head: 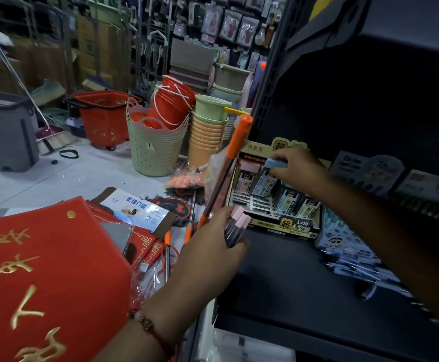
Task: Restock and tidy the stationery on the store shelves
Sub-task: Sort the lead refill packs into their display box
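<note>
A cream display box [295,226] of small refill packs stands on the dark shelf [304,280], its white rack holding several packs. My left hand [210,246] grips a small stack of pink-capped packs [235,226] just in front of the box's left corner. My right hand [296,168] reaches over the box and pinches one blue-capped pack [274,163] above the back rows. More blue cartoon-print stationery [349,254] lies on the shelf to the right.
An orange-handled mop [228,165] leans against the shelf upright beside the box. Red banners [45,278] and packaged goods pile at the left. Stacked baskets [155,145], red buckets [174,103] and cups [208,134] stand on the tiled floor behind.
</note>
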Motion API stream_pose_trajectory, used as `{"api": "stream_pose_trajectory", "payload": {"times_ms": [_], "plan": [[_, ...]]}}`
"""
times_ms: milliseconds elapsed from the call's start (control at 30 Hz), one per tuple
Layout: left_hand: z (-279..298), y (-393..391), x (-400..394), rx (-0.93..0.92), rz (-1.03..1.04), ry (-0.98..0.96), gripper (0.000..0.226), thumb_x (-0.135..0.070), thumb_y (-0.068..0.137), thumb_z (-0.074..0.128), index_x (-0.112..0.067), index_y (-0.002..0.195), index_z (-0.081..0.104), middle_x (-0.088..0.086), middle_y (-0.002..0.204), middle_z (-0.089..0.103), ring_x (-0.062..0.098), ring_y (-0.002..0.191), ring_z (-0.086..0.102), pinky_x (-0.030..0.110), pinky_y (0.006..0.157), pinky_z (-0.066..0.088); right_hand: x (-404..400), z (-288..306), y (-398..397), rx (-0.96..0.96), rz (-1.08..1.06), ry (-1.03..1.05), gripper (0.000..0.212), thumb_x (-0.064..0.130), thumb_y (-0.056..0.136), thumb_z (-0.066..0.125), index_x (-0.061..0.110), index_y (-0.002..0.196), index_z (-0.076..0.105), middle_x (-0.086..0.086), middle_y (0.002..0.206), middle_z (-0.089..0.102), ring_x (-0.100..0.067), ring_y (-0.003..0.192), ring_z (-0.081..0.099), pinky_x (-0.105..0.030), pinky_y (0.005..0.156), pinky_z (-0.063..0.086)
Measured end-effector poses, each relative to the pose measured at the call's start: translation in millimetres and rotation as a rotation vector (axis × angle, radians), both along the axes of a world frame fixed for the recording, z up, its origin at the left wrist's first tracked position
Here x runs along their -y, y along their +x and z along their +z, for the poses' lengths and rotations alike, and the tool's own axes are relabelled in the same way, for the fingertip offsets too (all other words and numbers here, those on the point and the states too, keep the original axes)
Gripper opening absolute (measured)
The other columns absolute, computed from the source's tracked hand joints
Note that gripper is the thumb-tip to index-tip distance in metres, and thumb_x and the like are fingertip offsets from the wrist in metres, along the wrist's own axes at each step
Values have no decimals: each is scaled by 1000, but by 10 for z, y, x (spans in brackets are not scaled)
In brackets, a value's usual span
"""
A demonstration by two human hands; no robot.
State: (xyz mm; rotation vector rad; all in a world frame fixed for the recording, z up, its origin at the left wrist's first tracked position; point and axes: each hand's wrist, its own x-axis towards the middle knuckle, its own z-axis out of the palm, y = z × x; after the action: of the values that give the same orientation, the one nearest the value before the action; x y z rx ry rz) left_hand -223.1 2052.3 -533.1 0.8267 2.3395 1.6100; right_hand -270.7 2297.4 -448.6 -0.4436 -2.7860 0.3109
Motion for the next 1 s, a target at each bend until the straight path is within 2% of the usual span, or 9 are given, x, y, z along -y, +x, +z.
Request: {"api": "stream_pose_trajectory", "payload": {"times_ms": [167, 367, 467, 600, 900, 1000], "plan": [[-17, 4, -17, -13, 0, -18, 43, -31, 88, 61, -50, 123, 43, -25, 88, 56, -5, 83, 57, 26, 75, 49, -13, 29, -14, 40, -5, 42, 31, 19, 90, 67, 21, 121, 66, -4, 114, 65, -18, 92, 58, -28, 76, 43], [-44, -22, -47, -5, -2, -4, 38, -32, 88, 62, -47, 119, 47, -27, 88, 58, -11, 83, 55, 19, 71, 44, 10, 124, -14, 134, 37, 43, 32, 15, 85, 72, 19, 117, 68, -2, 110, 68, -14, 89, 59, -25, 73, 42], [-66, -32, -66, -6, -7, -22, 33, -35, 89, 62, -47, 115, 47, -24, 89, 60, -5, 83, 57, 26, 75, 48, -10, 172, -29, 177, 61, 93, 33, 13, 83, 75, 15, 115, 69, -4, 110, 70, -13, 85, 59, -22, 67, 38], [-68, -28, -79, -10, -4, -40, 34, -38, 88, 62, -50, 116, 46, -24, 94, 61, -1, 88, 60, 33, 84, 51, -10, 149, -41, 168, 31, 195, 34, 17, 84, 74, 18, 118, 68, -4, 112, 69, -17, 91, 61, -27, 75, 46], [-78, -39, -102, -2, -13, -32, 31, -38, 87, 62, -46, 114, 48, -17, 95, 65, 4, 87, 63, 39, 84, 53, 90, 133, -29, 168, 9, 237, 28, 15, 87, 69, 23, 114, 69, -3, 108, 68, -20, 91, 62, -36, 81, 54], [-80, -53, -101, -2, -9, -23, 30, -38, 87, 61, -45, 113, 49, -16, 95, 65, 5, 86, 63, 39, 82, 53, 169, 111, -42, 194, 33, 210, 29, 16, 89, 67, 24, 116, 68, -2, 107, 67, -19, 89, 61, -33, 75, 52]]}}
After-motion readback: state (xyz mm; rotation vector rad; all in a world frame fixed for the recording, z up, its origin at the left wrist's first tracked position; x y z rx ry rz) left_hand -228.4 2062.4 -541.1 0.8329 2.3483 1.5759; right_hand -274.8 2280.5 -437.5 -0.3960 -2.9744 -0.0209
